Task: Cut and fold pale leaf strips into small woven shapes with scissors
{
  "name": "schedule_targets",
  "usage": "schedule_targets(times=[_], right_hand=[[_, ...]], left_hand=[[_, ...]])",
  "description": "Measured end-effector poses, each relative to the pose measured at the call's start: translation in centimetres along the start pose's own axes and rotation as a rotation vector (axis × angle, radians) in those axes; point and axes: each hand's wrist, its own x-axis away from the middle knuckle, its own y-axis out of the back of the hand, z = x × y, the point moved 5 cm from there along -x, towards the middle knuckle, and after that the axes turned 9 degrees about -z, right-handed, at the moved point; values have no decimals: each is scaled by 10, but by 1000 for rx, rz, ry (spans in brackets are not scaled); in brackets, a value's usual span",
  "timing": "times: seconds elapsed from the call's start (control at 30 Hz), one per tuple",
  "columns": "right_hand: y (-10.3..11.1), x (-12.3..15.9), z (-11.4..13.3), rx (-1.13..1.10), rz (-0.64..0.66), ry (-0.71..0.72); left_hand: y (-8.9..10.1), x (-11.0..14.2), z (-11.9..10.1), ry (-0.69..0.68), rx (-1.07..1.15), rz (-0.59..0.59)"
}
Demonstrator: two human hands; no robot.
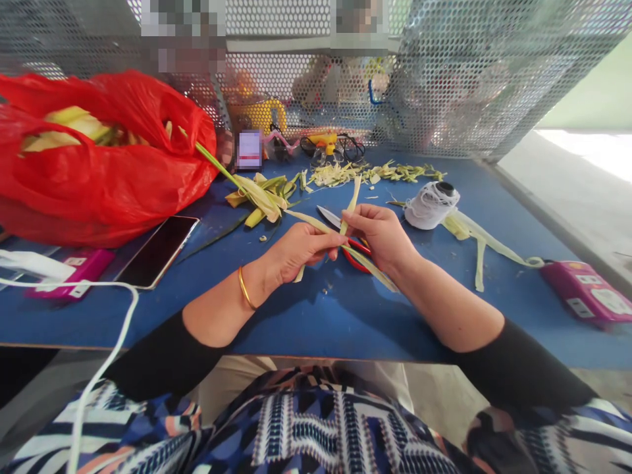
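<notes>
Crossed strips of pale green corn husk (356,194) are held between my two hands over the blue table. My left hand (311,247) pinches the strips where they cross, and one end pokes out below its fingers. With thumb and fingertips, my right hand (378,230) grips the upright strip close to the crossing. Another strip end passes under the right wrist. Beneath my hands lie red-handled scissors (356,255), blades toward the upper left and partly covered by the right hand. A white spool of thread (431,206) stands to the right of my right hand.
A red plastic bag (162,174) with husks is at the left, near a phone (158,252) and a white cable (129,316). Loose husks (259,197) and shredded pieces (340,174) lie behind my hands. A magenta box (587,293) sits right. Perforated metal mesh (444,85) closes the back.
</notes>
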Motion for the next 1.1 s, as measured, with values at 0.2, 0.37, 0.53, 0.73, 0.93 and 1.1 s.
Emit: schedule_targets(times=[0.2,0.37,0.53,0.73,0.93,1.1], right_hand=[[3,-2,3,71,-71,96],[18,-15,7,305,-205,177],[21,-4,37,580,-320,563],[-12,14,12,338,227,37],[-7,10,11,163,70,113],[0,6,17,395,-91,337]], left_hand=[[-1,-1,1,-31,-22,5],[-5,0,0,-2,49,87],[-7,1,0,4,0,143],[-9,2,5,5,-40,115],[-9,6,3,7,-100,68],[-9,7,3,-1,-100,42]])
